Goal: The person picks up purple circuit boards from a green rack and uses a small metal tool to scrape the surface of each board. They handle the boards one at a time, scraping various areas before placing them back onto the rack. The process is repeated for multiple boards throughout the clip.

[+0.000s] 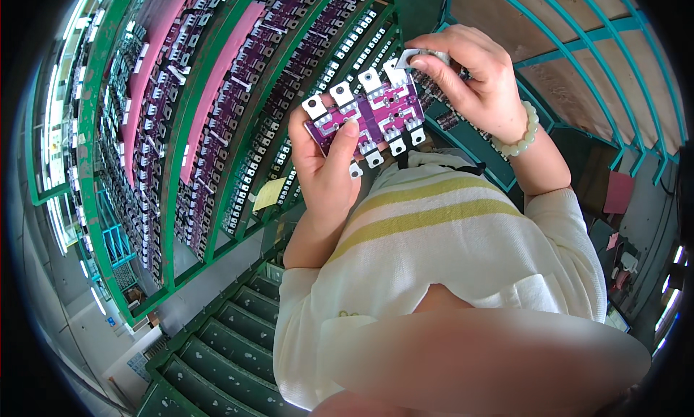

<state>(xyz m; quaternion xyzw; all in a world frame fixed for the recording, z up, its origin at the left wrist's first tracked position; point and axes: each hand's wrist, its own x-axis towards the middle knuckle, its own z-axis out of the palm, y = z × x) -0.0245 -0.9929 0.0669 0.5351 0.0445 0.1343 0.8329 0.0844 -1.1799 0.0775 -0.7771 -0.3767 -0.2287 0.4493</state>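
A purple circuit board (pixel 372 120) is gripped in my left hand (pixel 327 160), tilted, with the thumb pressed on its face. White and metal-tabbed components stick out along both of its long edges. My right hand (pixel 470 73) is closed at the board's upper right corner. Its thumb and fingers pinch a small pale flat piece (pixel 410 57), which lies against or just beside the corner component's tab; I cannot tell whether they touch. The tips of the fingers behind the board are hidden. A pale bead bracelet (pixel 522 133) circles my right wrist.
On the left, a green rack (pixel 176 149) holds several rows of similar purple boards, with pink strips (pixel 224 77) between some. A yellow paper (pixel 269 193) hangs near its lower edge. Green empty-looking shelves (pixel 224 337) stand lower left. A teal-framed rack (pixel 578 33) rises at right.
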